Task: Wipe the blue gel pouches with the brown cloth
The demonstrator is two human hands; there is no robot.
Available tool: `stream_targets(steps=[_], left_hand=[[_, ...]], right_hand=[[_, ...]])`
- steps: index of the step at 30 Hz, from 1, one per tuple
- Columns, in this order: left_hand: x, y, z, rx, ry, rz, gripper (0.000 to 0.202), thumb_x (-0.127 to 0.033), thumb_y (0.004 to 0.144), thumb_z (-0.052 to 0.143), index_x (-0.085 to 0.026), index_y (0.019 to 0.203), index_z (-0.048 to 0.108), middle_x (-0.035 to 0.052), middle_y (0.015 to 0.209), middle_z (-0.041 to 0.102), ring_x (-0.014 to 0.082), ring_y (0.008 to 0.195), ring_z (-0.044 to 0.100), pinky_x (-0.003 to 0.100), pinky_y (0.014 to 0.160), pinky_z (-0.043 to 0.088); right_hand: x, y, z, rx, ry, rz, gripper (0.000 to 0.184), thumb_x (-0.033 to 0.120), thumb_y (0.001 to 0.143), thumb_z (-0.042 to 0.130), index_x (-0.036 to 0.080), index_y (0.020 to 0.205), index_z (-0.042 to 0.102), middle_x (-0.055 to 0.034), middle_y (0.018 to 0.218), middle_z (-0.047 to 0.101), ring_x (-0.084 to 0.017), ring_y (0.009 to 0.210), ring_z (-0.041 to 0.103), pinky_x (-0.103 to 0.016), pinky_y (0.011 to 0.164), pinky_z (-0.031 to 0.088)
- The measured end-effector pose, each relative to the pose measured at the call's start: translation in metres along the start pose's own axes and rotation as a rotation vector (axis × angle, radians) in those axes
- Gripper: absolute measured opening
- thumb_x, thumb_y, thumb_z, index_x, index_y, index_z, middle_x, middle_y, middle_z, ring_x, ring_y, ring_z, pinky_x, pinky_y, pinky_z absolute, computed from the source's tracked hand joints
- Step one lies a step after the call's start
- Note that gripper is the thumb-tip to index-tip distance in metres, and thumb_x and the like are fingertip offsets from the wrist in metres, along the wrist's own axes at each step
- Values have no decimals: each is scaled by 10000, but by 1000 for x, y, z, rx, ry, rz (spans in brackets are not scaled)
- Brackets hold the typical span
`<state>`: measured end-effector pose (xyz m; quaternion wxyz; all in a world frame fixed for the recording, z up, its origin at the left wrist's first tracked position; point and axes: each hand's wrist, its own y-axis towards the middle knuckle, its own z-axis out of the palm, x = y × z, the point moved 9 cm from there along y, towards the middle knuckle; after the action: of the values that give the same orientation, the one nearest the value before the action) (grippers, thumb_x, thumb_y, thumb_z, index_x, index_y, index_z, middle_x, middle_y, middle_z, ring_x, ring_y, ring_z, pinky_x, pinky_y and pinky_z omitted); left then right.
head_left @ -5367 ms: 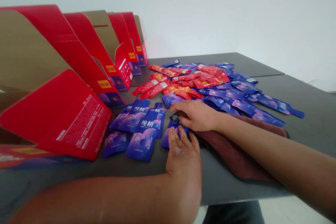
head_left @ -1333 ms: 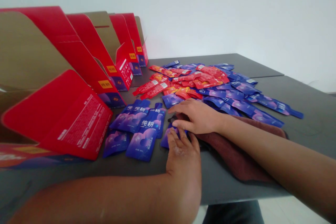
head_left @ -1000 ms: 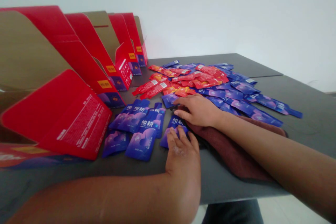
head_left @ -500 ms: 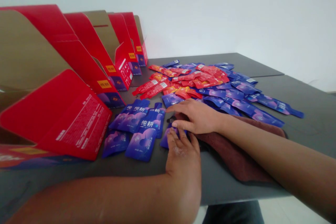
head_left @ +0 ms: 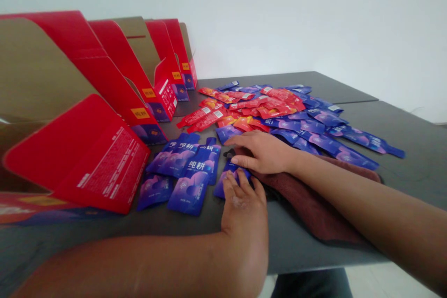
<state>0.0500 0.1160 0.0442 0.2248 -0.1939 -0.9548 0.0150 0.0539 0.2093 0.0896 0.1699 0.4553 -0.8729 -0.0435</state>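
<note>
Grey tabletop [head_left: 387, 123] backed by pale wall [head_left: 279, 18]. Blue pouch [head_left: 222, 187] lies under fingertips of left grip [head_left: 244, 202], spread, not closed. Right grip [head_left: 263, 153] curled above pouch's far end; whether anything is pinched cannot be told. Since half second ago, right grip shifted slightly forward, more of pouch uncovered. Loose pouches [head_left: 190, 191] left of left grip, unmoved; mixed pile [head_left: 275, 102] beyond right grip.

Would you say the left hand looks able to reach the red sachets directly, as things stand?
Probably not: the right hand lies between the left hand and the red sachets.
</note>
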Motion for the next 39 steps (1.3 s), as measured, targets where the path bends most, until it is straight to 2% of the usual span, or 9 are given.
stream_targets(steps=[3, 6, 13, 16, 19, 24, 27, 35, 39], left_hand=[[2, 1, -2, -5, 18, -15, 500, -94, 895, 372, -115, 1387, 453, 217, 1357, 548, 322, 1185, 574, 477, 1028, 451], [2, 2, -4, -20, 24, -26, 495, -99, 891, 385, -102, 1381, 459, 228, 1343, 559, 323, 1167, 588, 473, 1020, 459], [0, 0, -1, -29, -8, -21, 497, -87, 882, 408, -138, 1372, 479, 213, 1369, 532, 336, 1189, 564, 500, 1018, 460], [0, -1, -1, -30, -8, -23, 499, -83, 883, 400, -135, 1374, 475, 217, 1363, 536, 334, 1190, 563, 498, 1019, 458], [0, -1, -1, -22, 3, -15, 505, -80, 886, 382, -139, 1379, 469, 220, 1372, 524, 339, 1187, 562, 500, 1016, 458], [1, 1, -2, 5, 41, -11, 496, -104, 898, 372, -111, 1387, 453, 241, 1340, 552, 332, 1166, 579, 469, 1017, 456], [2, 2, -3, 8, 55, -12, 496, -105, 898, 367, -95, 1387, 449, 249, 1309, 580, 329, 1155, 589, 464, 1015, 457], [1, 0, -2, -20, 14, -14, 511, -73, 880, 386, -143, 1380, 467, 208, 1369, 531, 341, 1186, 557, 488, 1008, 468], [1, -1, -2, -17, -4, -18, 499, -87, 880, 415, -148, 1372, 478, 206, 1355, 545, 340, 1178, 566, 496, 1000, 476]], right_hand=[[15, -1, 2, 24, 64, -97, 431, 417, 928, 488, 155, 1263, 558, -113, 1068, 684, -226, 955, 629, -352, 829, 442], [18, -1, 2, 29, 60, -103, 438, 427, 932, 478, 148, 1260, 560, -114, 1017, 693, -226, 927, 632, -348, 807, 444], [-12, 1, -2, -14, -85, 112, 406, 419, 932, 474, 172, 1236, 583, -112, 998, 704, -235, 924, 645, -353, 820, 442], [-17, 1, -2, -16, -89, 135, 417, 422, 933, 471, 164, 1242, 579, -117, 1005, 702, -237, 932, 646, -352, 822, 443], [-9, 1, -1, -8, -42, 80, 414, 412, 924, 489, 156, 1236, 582, -111, 998, 699, -228, 915, 643, -346, 815, 444], [17, -1, 1, 30, 82, -104, 413, 399, 920, 504, 149, 1240, 577, -113, 1063, 687, -217, 946, 630, -337, 826, 444], [21, -1, 2, 35, 100, -126, 427, 421, 926, 488, 141, 1235, 580, -116, 1036, 691, -216, 936, 632, -335, 822, 444], [-21, 0, -2, -30, -85, 168, 426, 433, 933, 466, 156, 1233, 588, -113, 1010, 708, -230, 933, 648, -340, 830, 444], [-22, 0, -2, -28, -91, 178, 431, 436, 927, 471, 161, 1238, 585, -117, 1047, 700, -236, 956, 644, -339, 828, 445]])
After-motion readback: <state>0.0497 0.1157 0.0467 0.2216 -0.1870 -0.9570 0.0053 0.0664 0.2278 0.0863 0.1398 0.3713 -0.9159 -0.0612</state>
